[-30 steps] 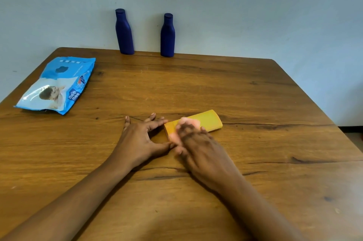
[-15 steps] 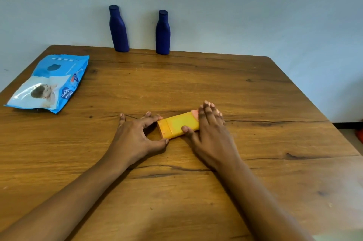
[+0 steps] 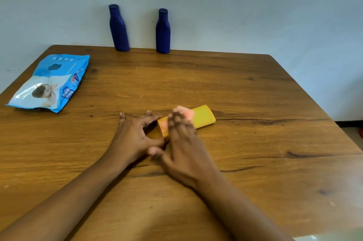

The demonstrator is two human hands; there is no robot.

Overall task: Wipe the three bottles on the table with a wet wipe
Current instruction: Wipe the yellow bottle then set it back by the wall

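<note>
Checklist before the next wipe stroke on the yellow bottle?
1. yellow bottle lying flat on the table: ok.
2. left hand touching its capless-looking left end to steady it: ok.
3. wipe pressed on the bottle under the right hand: ok, though blurred.
4. Bottle's underside wiped: cannot tell.
5. left blue bottle and right blue bottle upright at the far edge, clear of both hands: ok.
6. wipes pack on the table: ok.
</note>
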